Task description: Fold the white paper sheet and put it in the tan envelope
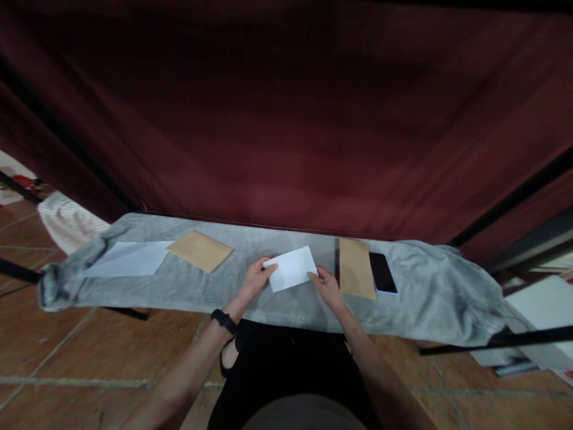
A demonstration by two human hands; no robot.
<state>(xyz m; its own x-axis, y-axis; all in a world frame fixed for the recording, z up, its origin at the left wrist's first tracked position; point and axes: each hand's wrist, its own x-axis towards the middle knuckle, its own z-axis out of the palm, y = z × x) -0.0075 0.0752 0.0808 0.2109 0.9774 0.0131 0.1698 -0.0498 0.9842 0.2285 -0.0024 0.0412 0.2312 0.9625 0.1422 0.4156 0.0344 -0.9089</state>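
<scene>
- Head view, largest element: the grey, cloth-covered surface (430, 278) in front of me. Its covering is rumpled at the right end; a tug on the near hem could drag everything lying there.
- White sheet (129, 258), flat at the far left. Thin and unweighted, it could skid or crease in a draught.
- Left brown envelope (200, 251), askew, one corner meeting the white sheet. A nudge to either would probably disturb both.
- Right brown envelope (357, 269), just beside my right fingers (323, 276). An outward swing of that hand might knock it crooked.
- White paper (293, 267), held tilted over the middle of the surface. Pushed inward it would buckle; pulled apart it could slip or tear. I cannot tell whether it is folded.
- Phone (382, 273), against the right brown envelope. A shove through that envelope could move it too.
- My left fingers (260, 267) and right fingers pinch opposite ends of the white paper, thumbs uppermost. Uneven tension would twist it.
</scene>
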